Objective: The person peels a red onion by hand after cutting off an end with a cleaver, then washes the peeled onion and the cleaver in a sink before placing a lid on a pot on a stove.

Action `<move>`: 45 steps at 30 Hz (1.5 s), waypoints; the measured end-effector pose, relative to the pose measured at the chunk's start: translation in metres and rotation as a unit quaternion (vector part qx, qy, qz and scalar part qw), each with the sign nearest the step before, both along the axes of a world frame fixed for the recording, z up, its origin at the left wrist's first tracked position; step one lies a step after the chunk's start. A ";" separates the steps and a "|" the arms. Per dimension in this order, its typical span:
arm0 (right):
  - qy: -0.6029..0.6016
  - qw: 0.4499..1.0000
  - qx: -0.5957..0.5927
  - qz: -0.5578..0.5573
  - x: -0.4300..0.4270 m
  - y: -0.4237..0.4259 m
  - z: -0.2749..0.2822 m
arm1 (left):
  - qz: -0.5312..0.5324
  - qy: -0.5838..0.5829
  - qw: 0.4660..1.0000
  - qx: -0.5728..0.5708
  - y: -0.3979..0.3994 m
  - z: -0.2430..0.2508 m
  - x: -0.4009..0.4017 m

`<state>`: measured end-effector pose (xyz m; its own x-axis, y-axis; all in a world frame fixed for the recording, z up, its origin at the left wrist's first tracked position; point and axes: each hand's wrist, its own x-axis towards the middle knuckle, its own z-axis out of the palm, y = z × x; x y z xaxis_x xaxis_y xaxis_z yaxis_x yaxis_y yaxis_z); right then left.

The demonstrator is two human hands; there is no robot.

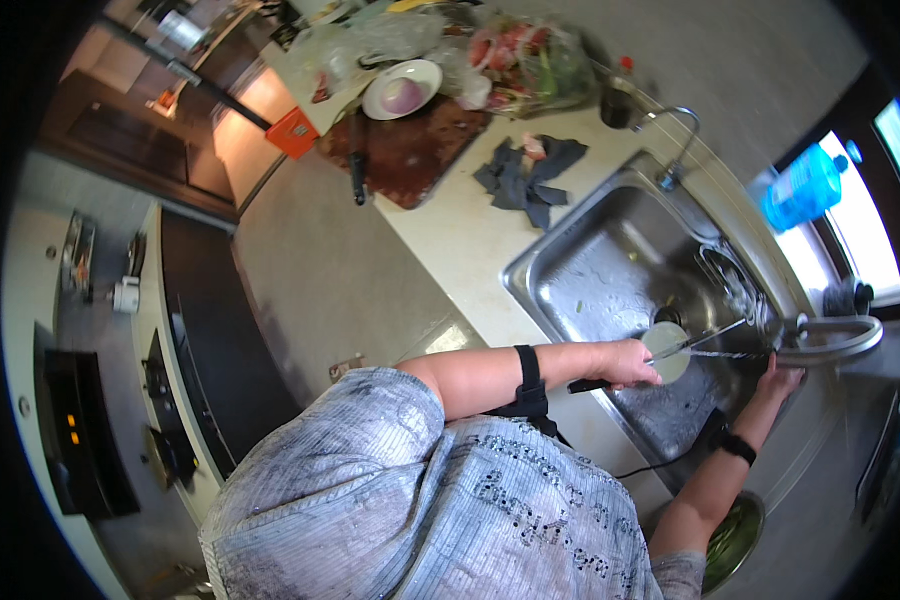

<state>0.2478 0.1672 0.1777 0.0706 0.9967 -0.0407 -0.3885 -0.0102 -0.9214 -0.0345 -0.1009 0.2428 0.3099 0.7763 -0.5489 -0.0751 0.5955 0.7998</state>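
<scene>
My left hand (630,364) grips a knife by its black handle (586,386). The thin blade (709,334), seen nearly edge-on, points across the stainless steel sink (570,300). Just past my fingers is a pale green round thing (669,352); whether my hand touches it is unclear. A thin stream of water (724,354) runs from the near faucet (832,349) towards that round thing. My right hand (780,379) reaches to the faucet's base at the sink's back rim. Its fingertips are partly hidden, so its hold cannot be made out.
A dark cloth (525,180) lies left of the sink. Beyond are a brown cutting board (420,161) with a black-handled knife (357,176), a plate (378,105) holding a purple onion (401,96), and bagged vegetables (547,71). A bowl of greens (735,536) stands lower right.
</scene>
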 end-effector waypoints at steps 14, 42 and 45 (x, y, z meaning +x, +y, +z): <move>-0.555 0.784 0.260 0.096 -0.177 -0.197 0.025 | 0.270 0.561 0.771 0.134 -0.103 0.034 -0.168; -0.479 0.686 0.298 0.459 -0.454 -0.357 0.084 | 0.478 0.424 0.769 -0.013 -0.034 -0.008 -0.479; -0.450 0.683 0.283 0.500 -0.471 -0.354 0.075 | 0.450 0.522 0.722 -0.065 -0.023 -0.013 -0.489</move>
